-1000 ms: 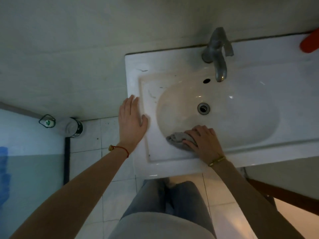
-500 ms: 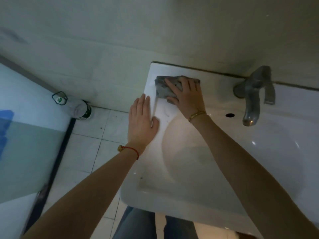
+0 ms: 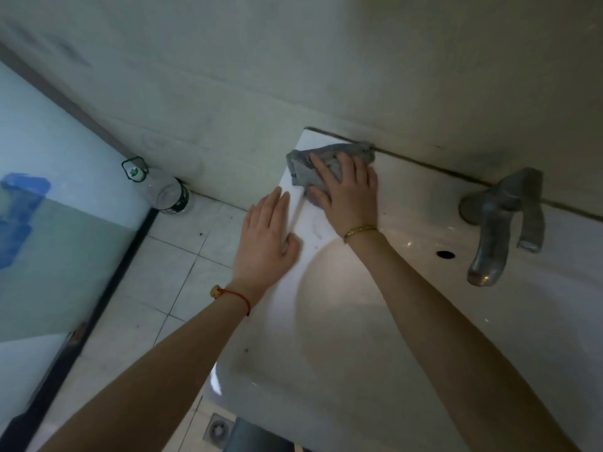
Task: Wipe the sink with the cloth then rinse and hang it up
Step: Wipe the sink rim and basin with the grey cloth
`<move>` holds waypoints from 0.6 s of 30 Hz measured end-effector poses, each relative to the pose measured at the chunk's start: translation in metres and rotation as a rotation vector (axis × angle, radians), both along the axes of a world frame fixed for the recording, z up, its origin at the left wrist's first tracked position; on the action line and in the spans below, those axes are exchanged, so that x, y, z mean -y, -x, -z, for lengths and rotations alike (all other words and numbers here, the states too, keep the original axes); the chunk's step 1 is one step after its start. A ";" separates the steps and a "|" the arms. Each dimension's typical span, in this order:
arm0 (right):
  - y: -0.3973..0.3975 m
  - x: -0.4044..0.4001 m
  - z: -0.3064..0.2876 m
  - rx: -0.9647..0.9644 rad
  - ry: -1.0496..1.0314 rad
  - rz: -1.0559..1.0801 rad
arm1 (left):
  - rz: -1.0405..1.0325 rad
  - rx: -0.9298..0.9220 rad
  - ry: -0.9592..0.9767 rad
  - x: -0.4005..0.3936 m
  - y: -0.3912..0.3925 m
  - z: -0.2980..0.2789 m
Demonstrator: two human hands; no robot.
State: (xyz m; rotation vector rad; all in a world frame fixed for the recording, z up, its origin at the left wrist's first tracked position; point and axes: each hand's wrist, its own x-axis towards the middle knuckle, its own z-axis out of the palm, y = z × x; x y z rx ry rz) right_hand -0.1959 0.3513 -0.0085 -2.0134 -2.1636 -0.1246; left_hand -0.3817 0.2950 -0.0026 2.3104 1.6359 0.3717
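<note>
Right hand (image 3: pixel 346 190) lies flat, fingers spread and nearly straight, pressing the grey cloth (image 3: pixel 329 163) onto the sink (image 3: pixel 408 337) deck at the back-left corner, upper centre of the frame, right against the dark wall seam. It presses rather than grips: no fingers curled round the fabric as far as the view shows. Left hand (image 3: pixel 269 238) is open too, palm down on the sink's left rim, fingers straight, holding nothing, apparently bracing. Risks, all judgement: the cloth is bunched and partly overhangs the left edge of the deck, so a stroke toward frame left could push it off onto the tiled floor (image 3: pixel 182 272), near the plastic bottle (image 3: pixel 163 190) at left of centre. With only flat-palm pressure, the cloth can slide out from under the hand on wet glaze and skip patches; marks are visible on the deck just below the cloth. The seam grime could smear onto the white surface if dragged forward. Bracing hand sits half over the rim edge; a slip there shifts body weight. Tap (image 3: pixel 499 230) at right stands in the path of a sweep along the back; knuckles could clip it. Rinse and hanging not yet started.
</note>
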 end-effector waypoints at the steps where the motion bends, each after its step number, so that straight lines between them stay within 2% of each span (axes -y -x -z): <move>1: -0.011 0.002 0.000 0.010 0.010 -0.035 | -0.001 0.003 0.003 0.000 0.001 0.000; 3: -0.044 0.020 0.004 0.027 0.009 0.011 | -0.004 0.013 0.004 0.001 0.002 -0.002; 6: -0.086 0.057 0.006 -0.029 -0.043 0.345 | 0.000 0.036 0.011 0.002 0.000 -0.003; 8: -0.079 0.057 0.006 -0.082 -0.080 0.533 | -0.003 0.050 0.017 0.002 -0.001 -0.004; 9: -0.068 0.048 0.005 -0.101 -0.087 0.559 | -0.002 0.053 0.015 0.002 -0.001 -0.004; 10: -0.054 0.037 0.005 -0.113 -0.091 0.520 | 0.002 0.050 0.015 0.002 -0.002 -0.004; 13: -0.011 0.008 0.009 -0.063 -0.063 0.214 | 0.004 0.039 0.005 0.001 0.000 -0.003; 15: -0.015 0.003 0.009 -0.013 -0.061 0.073 | 0.000 0.037 0.012 0.001 0.002 -0.002; 17: -0.044 0.018 0.008 0.041 -0.043 0.031 | 0.003 0.037 0.012 0.001 0.002 -0.002; 18: -0.061 0.030 0.008 0.045 -0.040 0.077 | 0.008 0.040 0.012 0.001 0.003 -0.002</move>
